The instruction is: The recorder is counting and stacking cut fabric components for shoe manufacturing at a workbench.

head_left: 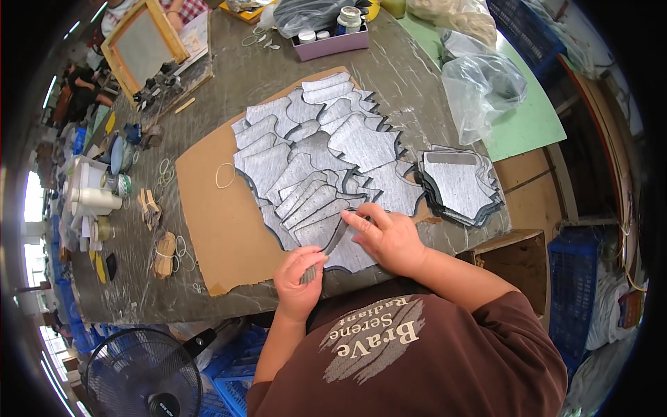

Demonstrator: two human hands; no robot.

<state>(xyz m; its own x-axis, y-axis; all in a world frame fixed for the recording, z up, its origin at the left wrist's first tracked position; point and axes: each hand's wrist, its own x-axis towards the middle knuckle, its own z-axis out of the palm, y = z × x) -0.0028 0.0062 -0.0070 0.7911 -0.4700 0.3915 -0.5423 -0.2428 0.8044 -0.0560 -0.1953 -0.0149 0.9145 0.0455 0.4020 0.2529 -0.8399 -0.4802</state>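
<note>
Between my hands stretches a narrow dark grey strip [336,238]. My left hand [299,281] is closed in a pinch on its lower end. At the upper end, the fingertips of my right hand [391,242] close on the strip. Under and beyond them lie many grey fabric pieces [368,142] with dark edges, overlapping in rows. Some of these have jagged sides, and several slim curved pieces [306,198] are fanned out close to my hands. The pieces rest on a brown cardboard sheet [212,229]. To the right sits a stack of similar grey pieces [458,184].
On the far side are a purple box [332,46] of jars and a clear plastic bag [483,87]. A wooden-framed screen [144,52] stands far left, beside a person's hand. Tied bundles [165,255] and rubber bands lie left. A black fan [144,375] stands lower left.
</note>
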